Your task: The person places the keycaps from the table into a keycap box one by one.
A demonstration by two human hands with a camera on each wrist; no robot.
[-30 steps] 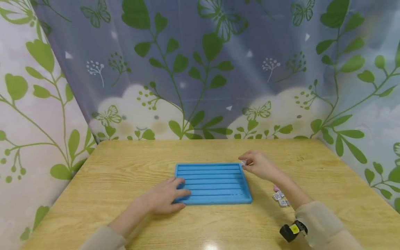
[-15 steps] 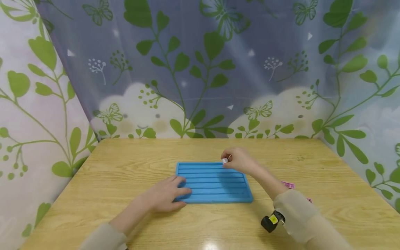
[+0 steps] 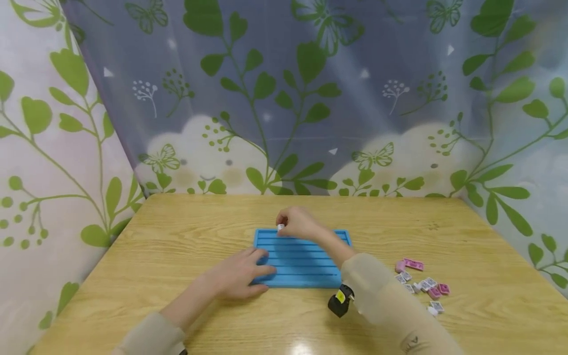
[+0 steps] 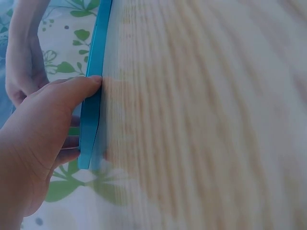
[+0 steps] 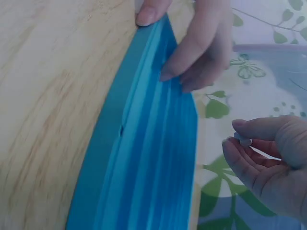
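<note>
- Most of the head view is cloth (image 3: 284,98) printed with leaves, butterflies and clouds, cut off at the top and both sides.
- Table (image 3: 199,222), pale wood; its near edge falls outside the head view, and glare whitens a patch at the bottom.
- Right sleeve (image 3: 386,291) and left sleeve (image 3: 153,335), both cut off below; a mark on the right one is too small to read.
- Tray (image 3: 301,283), blue and ridged, flat on the table. The right arm covers much of its right part, including the near right corner; the left hand hides the near left corner. The left wrist view cuts it off at the top, the right wrist view at the bottom.
- Left hand (image 3: 241,273), spread, resting on the tray's left end, thumb against the near wall.
- Right hand (image 3: 298,224), above the tray's far rim, pinching a white piece between thumb and forefinger; in the left wrist view its fingertips are hidden behind the left hand.
- Black device (image 3: 339,301) at the right wrist, its yellow label illegible.
- Loose pieces (image 3: 429,283), pink and white, on the table right of the tray; their markings are too small to make out.
- White piece (image 5: 243,140), mostly covered by the pinching fingers, its face unreadable.
</note>
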